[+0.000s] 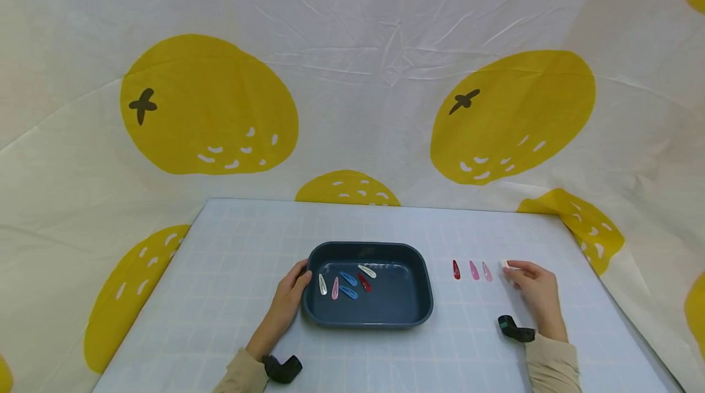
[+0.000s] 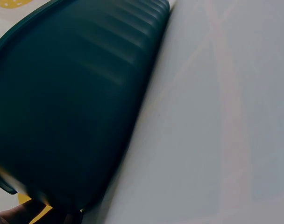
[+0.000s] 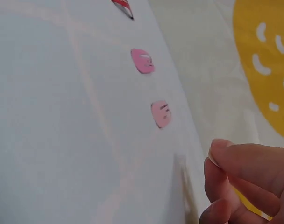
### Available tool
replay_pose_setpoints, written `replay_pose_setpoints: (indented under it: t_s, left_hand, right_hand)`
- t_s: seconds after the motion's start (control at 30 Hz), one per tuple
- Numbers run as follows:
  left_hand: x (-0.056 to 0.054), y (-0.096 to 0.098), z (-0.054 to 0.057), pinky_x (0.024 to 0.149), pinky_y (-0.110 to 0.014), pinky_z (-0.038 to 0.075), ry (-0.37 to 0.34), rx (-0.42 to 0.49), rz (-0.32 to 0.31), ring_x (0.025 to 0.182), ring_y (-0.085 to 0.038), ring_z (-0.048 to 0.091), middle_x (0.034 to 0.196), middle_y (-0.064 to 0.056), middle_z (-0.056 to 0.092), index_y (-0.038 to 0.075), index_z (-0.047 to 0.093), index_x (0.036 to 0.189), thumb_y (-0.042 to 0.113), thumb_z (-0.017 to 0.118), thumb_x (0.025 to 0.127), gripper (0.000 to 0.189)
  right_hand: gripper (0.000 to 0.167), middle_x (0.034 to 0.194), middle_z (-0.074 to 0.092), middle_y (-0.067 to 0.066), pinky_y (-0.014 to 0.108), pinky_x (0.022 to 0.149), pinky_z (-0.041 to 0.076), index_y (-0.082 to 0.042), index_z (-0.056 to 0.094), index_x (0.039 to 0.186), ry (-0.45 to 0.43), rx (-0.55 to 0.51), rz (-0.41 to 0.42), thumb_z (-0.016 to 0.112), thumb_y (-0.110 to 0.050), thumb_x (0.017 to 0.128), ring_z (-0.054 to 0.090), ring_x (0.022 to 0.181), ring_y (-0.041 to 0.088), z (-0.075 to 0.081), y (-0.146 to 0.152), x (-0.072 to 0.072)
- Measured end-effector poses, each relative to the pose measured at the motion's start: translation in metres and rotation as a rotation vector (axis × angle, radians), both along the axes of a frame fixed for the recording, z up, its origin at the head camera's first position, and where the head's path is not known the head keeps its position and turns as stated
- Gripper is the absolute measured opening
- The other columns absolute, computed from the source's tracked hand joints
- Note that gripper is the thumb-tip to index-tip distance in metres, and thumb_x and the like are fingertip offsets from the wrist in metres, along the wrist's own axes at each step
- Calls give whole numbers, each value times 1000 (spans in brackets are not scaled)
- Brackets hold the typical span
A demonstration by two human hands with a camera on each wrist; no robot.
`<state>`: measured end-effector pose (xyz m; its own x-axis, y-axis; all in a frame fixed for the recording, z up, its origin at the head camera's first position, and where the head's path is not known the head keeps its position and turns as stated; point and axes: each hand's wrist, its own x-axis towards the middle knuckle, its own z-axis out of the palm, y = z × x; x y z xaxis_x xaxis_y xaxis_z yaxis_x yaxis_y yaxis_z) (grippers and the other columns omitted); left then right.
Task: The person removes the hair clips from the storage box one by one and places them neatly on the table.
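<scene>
from my end i see the right hand out at 3 o'clock of the tray, thumb and forefinger pinching what looks like a white clip, though the right wrist view doesn't show it clearly. the left hand grips the dark blue tray by its rim at 9 o'clock; i'd want that grip firm but easy, so the tray neither slides nor tips. on the right i'd pinch the clip by its edge, low over the bench, and lift rather than drag, since the light pink clip lies close by at 9 o'clock and a stray fingertip could nudge it. farther that way lie the pink clip and the red clip, with gaps between. six more clips are inside the tray, mostly toward its 9 o'clock side: two pale, two blue, one pink, one red. the black camera mount at 7 o'clock of the right hand is bulk to mind; a fruit-printed cloth hangs at 12 o'clock beyond the bench.
</scene>
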<state>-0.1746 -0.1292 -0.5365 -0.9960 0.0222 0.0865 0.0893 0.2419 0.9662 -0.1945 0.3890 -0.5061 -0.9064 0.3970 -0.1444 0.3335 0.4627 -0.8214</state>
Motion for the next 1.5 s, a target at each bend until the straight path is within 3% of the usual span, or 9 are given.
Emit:
replay_pose_setpoints:
  t_s: [0.33,0.67,1.2,1.5]
  left_hand:
    - [0,0,1,114,-49,30,-5,-7,2,138,-30,43,143,-12,53,7,55,139,30,49,104,42]
    - [-1,1,0,112,-51,33,22,-8,20,135,-31,47,140,-12,56,5,56,137,26,50,104,40]
    - [0,1,1,112,-50,33,20,-2,15,134,-29,47,140,-11,57,6,57,137,28,51,103,40]
    - [1,1,1,112,-51,33,18,-7,14,135,-30,46,140,-12,56,6,56,137,29,50,104,41]
  right_hand:
    - [42,89,69,6,27,69,41,-2,67,121,27,119,-29,68,-34,94,52,87,21,-14,-7,-3]
    - [41,92,69,11,35,76,39,0,68,119,45,133,-39,68,-33,94,54,90,25,-15,-11,-4]
    - [43,93,67,9,32,74,39,-3,68,118,24,145,-26,66,-39,94,51,89,23,-14,-8,-2]
    - [35,85,68,4,25,66,41,-3,71,113,60,182,-50,65,-33,95,54,81,18,-15,-9,-2]
